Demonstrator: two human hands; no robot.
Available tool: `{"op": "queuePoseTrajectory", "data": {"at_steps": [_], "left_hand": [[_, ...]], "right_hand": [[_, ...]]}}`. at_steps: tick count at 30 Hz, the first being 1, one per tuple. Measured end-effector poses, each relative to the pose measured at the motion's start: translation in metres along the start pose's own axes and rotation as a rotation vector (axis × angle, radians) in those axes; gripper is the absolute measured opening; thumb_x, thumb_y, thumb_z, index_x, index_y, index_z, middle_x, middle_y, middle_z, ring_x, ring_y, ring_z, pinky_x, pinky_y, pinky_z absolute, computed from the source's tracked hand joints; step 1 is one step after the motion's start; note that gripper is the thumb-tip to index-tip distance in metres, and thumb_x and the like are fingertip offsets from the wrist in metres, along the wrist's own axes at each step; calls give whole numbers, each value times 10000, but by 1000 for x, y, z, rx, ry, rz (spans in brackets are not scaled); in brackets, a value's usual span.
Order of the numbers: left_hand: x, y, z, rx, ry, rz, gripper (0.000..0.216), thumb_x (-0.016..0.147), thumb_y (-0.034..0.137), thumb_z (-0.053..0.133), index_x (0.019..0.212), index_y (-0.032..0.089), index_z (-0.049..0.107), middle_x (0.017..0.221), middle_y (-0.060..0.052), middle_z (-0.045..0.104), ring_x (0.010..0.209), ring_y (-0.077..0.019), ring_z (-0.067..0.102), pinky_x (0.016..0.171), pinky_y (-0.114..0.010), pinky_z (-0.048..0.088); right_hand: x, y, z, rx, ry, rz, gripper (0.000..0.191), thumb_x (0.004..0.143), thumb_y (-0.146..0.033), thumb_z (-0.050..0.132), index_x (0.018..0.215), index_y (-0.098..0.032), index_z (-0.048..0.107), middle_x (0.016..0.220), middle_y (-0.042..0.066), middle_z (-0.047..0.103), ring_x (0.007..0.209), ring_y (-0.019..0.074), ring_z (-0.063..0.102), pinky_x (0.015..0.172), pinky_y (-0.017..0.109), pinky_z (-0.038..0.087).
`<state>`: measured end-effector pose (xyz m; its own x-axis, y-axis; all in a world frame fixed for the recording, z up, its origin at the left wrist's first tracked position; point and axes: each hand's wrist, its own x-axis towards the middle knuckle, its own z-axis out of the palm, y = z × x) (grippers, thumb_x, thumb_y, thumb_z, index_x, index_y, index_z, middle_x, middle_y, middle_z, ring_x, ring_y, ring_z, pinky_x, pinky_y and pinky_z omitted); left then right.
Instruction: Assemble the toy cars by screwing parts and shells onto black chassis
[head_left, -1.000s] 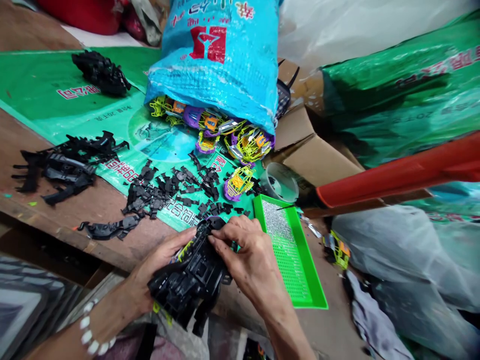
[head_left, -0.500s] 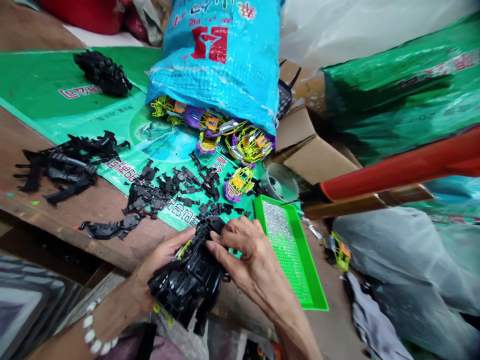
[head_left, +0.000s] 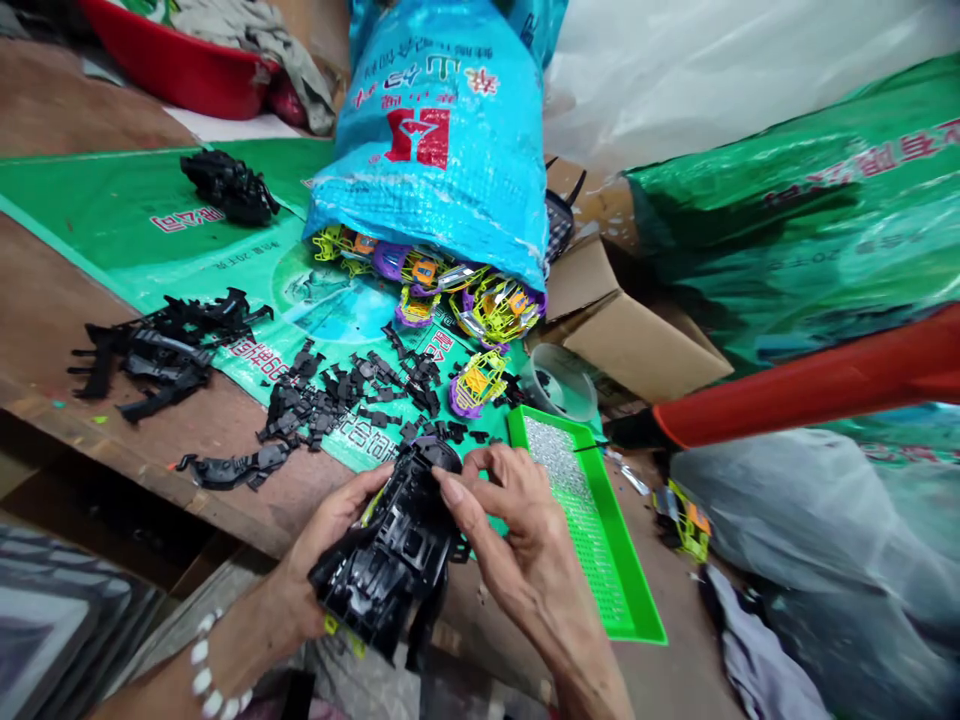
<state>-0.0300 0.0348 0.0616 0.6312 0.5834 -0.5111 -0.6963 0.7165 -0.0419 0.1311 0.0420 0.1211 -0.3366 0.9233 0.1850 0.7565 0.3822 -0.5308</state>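
My left hand [head_left: 315, 550] is wrapped round the left side of a toy car body [head_left: 390, 560], its black underside turned up and bits of yellow-green frame showing at its edges. At the far end of the body, my right hand [head_left: 517, 530] has thumb and forefinger drawn together against the black plastic. Whatever those fingertips hold is too small or hidden to make out. Just beyond lie many small black plastic parts [head_left: 322, 395]. To the right is a green tray [head_left: 637, 600] with small silvery pieces, probably screws, heaped at its far end.
A blue woven sack [head_left: 435, 190] spills yellow, purple and orange toy car shells [head_left: 480, 380]. Larger black parts [head_left: 157, 350] lie at left, with a black cluster [head_left: 229, 187] behind. A clear tub [head_left: 574, 385], cardboard box [head_left: 637, 340] and red-sleeved tool or pole [head_left: 810, 375] are on the right.
The view has shifted slightly. My right thumb and forefinger have moved a little at the far end of the toy car body; my left hand keeps its hold.
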Motion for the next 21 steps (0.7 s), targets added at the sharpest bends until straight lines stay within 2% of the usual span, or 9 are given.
{"op": "queuePoseTrajectory", "data": {"at_steps": [3, 6, 8, 10, 13, 15, 17, 21], "left_hand": [[-2, 3, 0, 2, -10, 72, 262, 910, 303, 590, 1050, 141, 741, 790, -43, 786, 750, -197, 748, 739, -267, 564], [-5, 10, -2, 10, 33, 192, 234, 874, 285, 652, 1068, 189, 743, 780, -6, 785, 752, -168, 748, 723, -222, 556], [-7, 15, -4, 21, 52, 217, 260, 878, 294, 646, 1100, 189, 733, 812, -19, 789, 780, -190, 753, 738, -251, 568], [-9, 20, -6, 28, 58, 241, 274, 884, 284, 632, 1123, 184, 721, 842, -35, 792, 804, -215, 755, 756, -289, 577], [-11, 24, -8, 36, 42, 283, 286, 871, 230, 637, 1143, 177, 707, 866, -40, 794, 819, -221, 754, 792, -305, 574], [-12, 25, -9, 43, 43, 268, 307, 863, 225, 639, 1160, 168, 695, 876, -45, 793, 824, -228, 754, 808, -318, 573], [-13, 24, -9, 47, 59, 246, 328, 869, 258, 629, 1173, 151, 688, 879, -62, 793, 832, -245, 754, 808, -338, 577], [-16, 20, -9, 50, 96, 230, 336, 882, 303, 613, 1183, 172, 688, 853, -46, 794, 842, -243, 756, 762, -315, 588]], "right_hand": [[-4, 5, -8, 110, 108, 10, 227, 958, -292, 521, 1000, -274, 744, 857, 36, 573, 825, 175, 542, 697, 337, 419], [-8, 19, -6, 108, 146, 72, 227, 952, -314, 534, 983, -252, 750, 840, 38, 586, 771, 160, 567, 626, 295, 440], [-11, 35, 6, 26, 106, 120, 254, 948, -347, 529, 989, -215, 742, 867, 56, 615, 768, 169, 600, 621, 294, 473], [-12, 51, 24, -86, 87, 138, 277, 930, -355, 535, 1000, -172, 732, 894, 87, 639, 808, 208, 632, 721, 350, 522], [-14, 70, 49, -135, 104, 142, 298, 914, -340, 525, 1001, -138, 725, 942, 136, 635, 853, 256, 641, 788, 428, 538], [-14, 75, 57, -142, 117, 138, 300, 923, -335, 502, 996, -143, 720, 959, 140, 627, 861, 255, 641, 788, 427, 546], [-14, 75, 54, -133, 118, 131, 286, 929, -338, 505, 998, -157, 715, 948, 124, 633, 859, 238, 647, 782, 398, 553], [-10, 70, 32, -104, 109, 127, 267, 945, -340, 516, 1006, -166, 708, 945, 105, 662, 815, 195, 664, 695, 309, 555]]}}
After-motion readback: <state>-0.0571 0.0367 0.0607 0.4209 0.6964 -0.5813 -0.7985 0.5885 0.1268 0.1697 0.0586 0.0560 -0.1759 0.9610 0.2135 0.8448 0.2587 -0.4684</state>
